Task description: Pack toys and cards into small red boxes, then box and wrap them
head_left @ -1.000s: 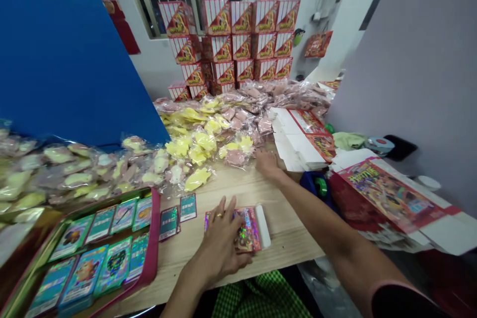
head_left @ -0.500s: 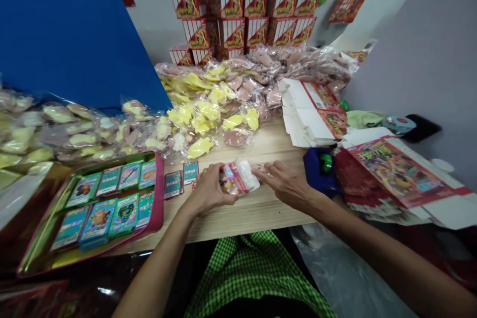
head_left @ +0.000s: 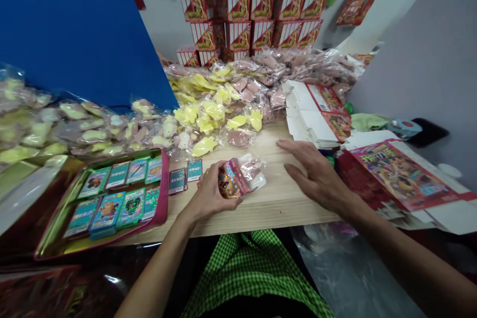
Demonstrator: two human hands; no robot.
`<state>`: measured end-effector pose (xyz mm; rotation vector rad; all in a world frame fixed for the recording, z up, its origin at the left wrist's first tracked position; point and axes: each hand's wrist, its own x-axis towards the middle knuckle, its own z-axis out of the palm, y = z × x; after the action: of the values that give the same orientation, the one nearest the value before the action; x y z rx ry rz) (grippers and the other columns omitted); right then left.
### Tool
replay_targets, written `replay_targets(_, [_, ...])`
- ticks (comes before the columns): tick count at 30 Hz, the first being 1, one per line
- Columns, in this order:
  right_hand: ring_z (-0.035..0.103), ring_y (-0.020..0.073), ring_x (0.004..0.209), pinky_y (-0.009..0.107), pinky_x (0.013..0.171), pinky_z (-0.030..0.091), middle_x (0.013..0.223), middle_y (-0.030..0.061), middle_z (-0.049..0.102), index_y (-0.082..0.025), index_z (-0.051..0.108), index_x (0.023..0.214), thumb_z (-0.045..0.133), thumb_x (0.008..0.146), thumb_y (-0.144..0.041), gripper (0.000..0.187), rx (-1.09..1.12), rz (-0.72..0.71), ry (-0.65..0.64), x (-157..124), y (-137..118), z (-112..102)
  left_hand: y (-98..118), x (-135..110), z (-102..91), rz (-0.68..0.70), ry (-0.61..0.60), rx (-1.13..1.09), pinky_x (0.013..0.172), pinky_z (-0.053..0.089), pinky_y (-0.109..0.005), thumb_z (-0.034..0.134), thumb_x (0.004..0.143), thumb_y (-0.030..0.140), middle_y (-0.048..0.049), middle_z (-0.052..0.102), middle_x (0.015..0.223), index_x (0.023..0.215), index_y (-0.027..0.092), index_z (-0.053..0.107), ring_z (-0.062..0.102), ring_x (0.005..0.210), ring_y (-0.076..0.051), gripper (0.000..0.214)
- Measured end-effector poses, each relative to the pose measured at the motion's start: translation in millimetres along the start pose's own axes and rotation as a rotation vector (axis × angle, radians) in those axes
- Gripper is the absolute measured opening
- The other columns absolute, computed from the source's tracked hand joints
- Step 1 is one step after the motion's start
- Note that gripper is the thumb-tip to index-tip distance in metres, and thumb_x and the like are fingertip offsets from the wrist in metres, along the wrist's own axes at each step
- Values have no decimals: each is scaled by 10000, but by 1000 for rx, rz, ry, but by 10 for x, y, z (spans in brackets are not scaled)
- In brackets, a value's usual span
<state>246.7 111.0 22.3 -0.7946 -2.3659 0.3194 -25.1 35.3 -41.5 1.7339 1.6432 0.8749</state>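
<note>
My left hand (head_left: 209, 194) grips a small shiny red box (head_left: 231, 183) at the front of the wooden table (head_left: 272, 198). A clear bag with a pink toy (head_left: 252, 170) lies against the box's right end. My right hand (head_left: 316, 174) hovers just right of it, fingers stretched out, holding nothing. Loose card packs (head_left: 182, 178) lie left of my left hand. A red tray (head_left: 160, 208) of teal card packs stands at the front left.
Heaps of bagged yellow and pink toys (head_left: 208, 114) cover the table's middle and left. Flat unfolded cartons (head_left: 316, 114) lie at the right, another printed carton (head_left: 406, 174) further right. Stacked red boxes (head_left: 253, 5) stand at the back. A blue board (head_left: 74, 30) rises at the left.
My right hand came back from the pile with a bagged toy, set it against the box and let go, now open. My left hand lifted the box off the table.
</note>
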Motion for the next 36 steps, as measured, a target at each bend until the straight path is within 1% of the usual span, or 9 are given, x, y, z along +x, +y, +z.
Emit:
replay_targets(3, [655,275,1105,473,947,544,1208,116,705,-200,650,1265,466,1019,-271,316,67,116,-43,36,-88,-19,70,-7,77,65,81,-12,1140,382,-537,820,605,387,-134,553,1382,1427,220,358,539,1280,-341,958])
replay_targets(9, [604,356,1139,563,956,484,1220,163,663,-202,732,928,469,1002,-258,279,-284,-87,72,86,-250,54,441,49,463,-135,278,-46,1070,443,-531,855,604,584,-154,585,1339,1391,215,410,562,1226,-355,977])
replay_targets(14, [638,373,1061,563,922,516,1106,194,697,-174,745,946,469,942,-238,283,-361,-26,96,275,106,381,489,169,725,-410,110,97,1060,430,-614,751,720,703,-251,562,1359,1405,127,458,534,1272,-446,942])
replay_targets(17, [668,307,995,489,906,544,1062,150,727,-182,758,934,459,878,-149,306,-246,-104,-22,426,112,726,359,67,426,-337,143,209,986,511,-520,671,848,607,-199,621,1300,1320,158,579,626,1168,-372,658])
replay_targets(20, [662,277,1063,434,959,531,1142,140,728,-174,758,1065,472,859,-90,362,-165,-180,-295,637,-156,1103,120,-142,-258,-315,291,370,882,550,-376,597,936,398,-86,728,1112,1094,225,703,693,979,-246,257])
replay_targets(23, [612,285,1215,404,1023,502,1354,164,648,-160,686,1260,517,940,-150,363,-210,-179,-623,931,-522,1525,-199,-303,-1001,-433,419,516,914,518,-449,431,968,221,-112,738,1090,1079,211,704,680,1025,-291,295])
replay_targets(25, [580,329,1265,426,1015,508,1444,217,572,-110,602,1369,576,939,-200,439,-249,-160,-665,1091,-707,1794,-397,-358,-1331,-479,418,606,941,492,-475,517,870,148,-135,739,1073,1032,202,724,666,1070,-333,268])
replay_targets(30, [625,368,1154,465,961,507,1246,313,638,17,572,1319,443,924,-18,417,-320,-221,-686,1131,-835,2134,-686,-368,-1470,-417,212,704,974,459,-445,680,654,93,-95,754,1119,1020,244,754,636,1132,-348,403])
replay_targets(36, [707,327,998,409,827,542,1121,256,710,-49,609,1269,392,963,-37,375,-336,-229,-765,1067,-685,2013,-804,-330,-1435,-381,113,769,984,396,-519,621,769,118,-129,765,1098,988,251,766,584,1214,-397,295])
